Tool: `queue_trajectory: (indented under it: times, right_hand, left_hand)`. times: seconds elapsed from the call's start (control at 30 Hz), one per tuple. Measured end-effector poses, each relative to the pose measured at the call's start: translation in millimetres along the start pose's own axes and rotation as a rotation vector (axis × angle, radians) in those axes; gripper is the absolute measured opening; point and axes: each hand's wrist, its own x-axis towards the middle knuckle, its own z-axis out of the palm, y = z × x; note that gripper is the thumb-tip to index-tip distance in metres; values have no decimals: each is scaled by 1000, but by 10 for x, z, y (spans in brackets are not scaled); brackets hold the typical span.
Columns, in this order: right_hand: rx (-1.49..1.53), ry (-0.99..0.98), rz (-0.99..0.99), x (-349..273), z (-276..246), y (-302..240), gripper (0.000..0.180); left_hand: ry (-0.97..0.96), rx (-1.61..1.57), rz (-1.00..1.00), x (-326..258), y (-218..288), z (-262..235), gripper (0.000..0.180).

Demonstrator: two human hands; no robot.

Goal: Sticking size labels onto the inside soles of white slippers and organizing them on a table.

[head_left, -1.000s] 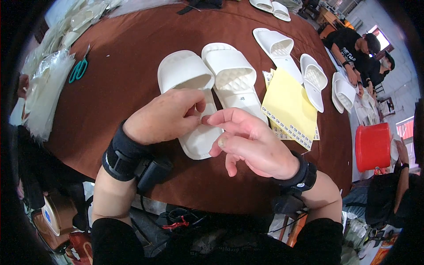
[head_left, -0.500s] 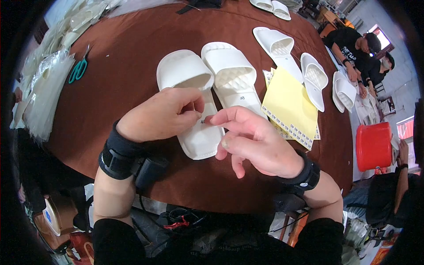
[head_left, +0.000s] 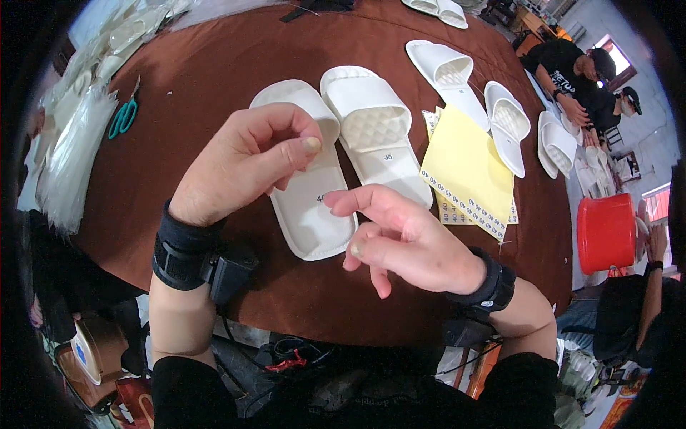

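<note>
Altogether, eight white slippers show: two in the middle of the brown-covered counter (head_left: 186,107), two more to the right, one pair at the counter's right edge (head_left: 559,151), and one pair at the far side (head_left: 451,13). Of the middle two, the left slipper (head_left: 314,232) lies partly beneath the left hand (head_left: 246,161) as seen from above, with a small dark mark on its insole; the right slipper (head_left: 368,114) bears one too and lies just beside it.

The left hand's grip has thumb and bent forefinger close together above the left slipper; I cannot tell whether anything is pinched between them. The right hand's grip (head_left: 411,247) is loose, thumb and forefinger apart, its forefinger tip close by the insole mark; whether it touches the slipper I cannot tell. Two black straps (head_left: 186,247) circle the wrists, one on each.

Right of the middle slippers lie overlapping yellow sheets (head_left: 468,157), at least two, with printed borders. One pair of teal-handled scissors (head_left: 125,118) lies to the left, near a heap of clear bags (head_left: 68,168); pale shapes show through some of the farther ones. One red bucket (head_left: 606,234) is at the right, its contents hidden.
</note>
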Motion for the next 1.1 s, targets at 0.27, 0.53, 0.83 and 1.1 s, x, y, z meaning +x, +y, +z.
queue_trajectory:
  times: [0.27,0.53,0.83,1.1]
  right_hand:
    - [0,4,-54,-19,22,-43,36]
    - [-35,-15,-15,24,13,-47,35]
    - [-51,36,-61,52,-14,34,39]
    - [-62,43,-90,-56,-20,-119,36]
  left_hand:
    - [138,-194,45,22,-45,-26,10]
    - [182,-270,88,36,-68,-11,10]
    - [364,-177,160,89,-83,-104,13]
    - [542,101,162,260,-347,-342,19]
